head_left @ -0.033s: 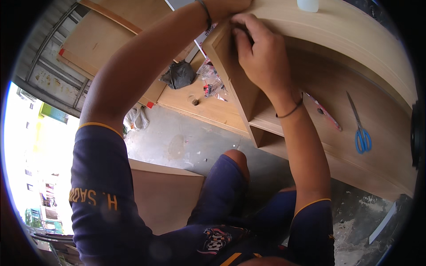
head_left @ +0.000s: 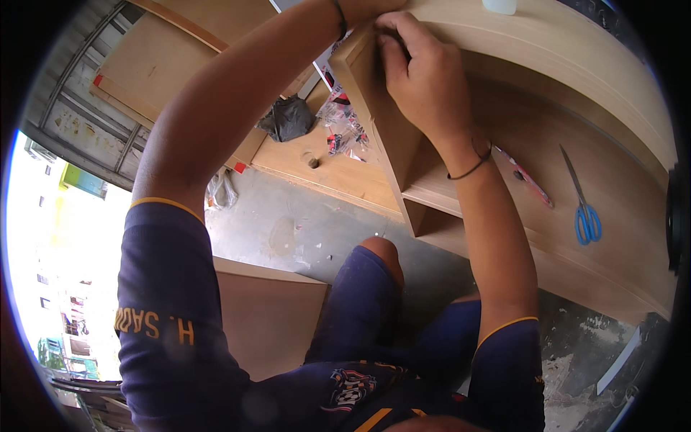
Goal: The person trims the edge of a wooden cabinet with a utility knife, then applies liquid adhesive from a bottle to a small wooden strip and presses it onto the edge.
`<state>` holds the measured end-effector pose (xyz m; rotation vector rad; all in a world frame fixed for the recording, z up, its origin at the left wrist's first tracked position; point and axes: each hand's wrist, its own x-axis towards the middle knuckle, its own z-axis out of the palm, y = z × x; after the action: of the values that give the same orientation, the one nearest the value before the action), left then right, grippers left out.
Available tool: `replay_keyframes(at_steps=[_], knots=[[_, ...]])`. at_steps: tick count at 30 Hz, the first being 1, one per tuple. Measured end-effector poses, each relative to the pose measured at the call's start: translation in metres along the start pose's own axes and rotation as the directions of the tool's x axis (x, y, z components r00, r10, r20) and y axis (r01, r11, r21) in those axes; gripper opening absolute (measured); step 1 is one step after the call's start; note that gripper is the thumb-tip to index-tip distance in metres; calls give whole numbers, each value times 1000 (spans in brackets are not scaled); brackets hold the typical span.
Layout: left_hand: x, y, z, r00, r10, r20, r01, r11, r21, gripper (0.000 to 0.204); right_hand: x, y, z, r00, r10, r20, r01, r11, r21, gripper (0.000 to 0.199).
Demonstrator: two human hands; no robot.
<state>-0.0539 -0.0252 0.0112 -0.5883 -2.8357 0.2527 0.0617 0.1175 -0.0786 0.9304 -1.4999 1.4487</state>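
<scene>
A light wood-grain cabinet [head_left: 374, 133] with shelf compartments stands in front of me. My right hand [head_left: 432, 86] reaches into its upper inner corner, thumb and index finger curled close together against the side panel. Whatever lies between those fingertips is hidden. At the top edge of the picture, my left hand [head_left: 368, 9] rests near the outer top corner of the same cabinet; its fingers are mostly cut off from view. Scissors [head_left: 586, 216] with blue handles lie on the wood board to the right of my right forearm. Beside them is a slim red-and-white tool [head_left: 529, 180], its kind unclear.
A black plastic bag [head_left: 289, 119], clear printed packaging [head_left: 342, 129] and a small brown round piece [head_left: 311, 160] lie on a low board at left. Large wood panels [head_left: 158, 65] lean behind. A white container [head_left: 499, 6] stands on the cabinet top. Another panel [head_left: 270, 317] is near my knee.
The view has shifted very slightly. My right hand's fingertips sit a touch higher at the cabinet corner; both hands otherwise keep their places.
</scene>
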Motion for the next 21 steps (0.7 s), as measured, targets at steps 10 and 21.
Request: replay_keyframes(at_steps=[10, 21], knots=[[5, -28, 17, 995, -81, -57, 80, 997, -22, 39, 6, -18, 3, 990, -31, 140, 8, 986, 166, 6], [-6, -11, 4, 986, -162, -33, 154, 972, -176, 41, -2, 2, 9, 998, -9, 61, -6, 970, 241, 5]])
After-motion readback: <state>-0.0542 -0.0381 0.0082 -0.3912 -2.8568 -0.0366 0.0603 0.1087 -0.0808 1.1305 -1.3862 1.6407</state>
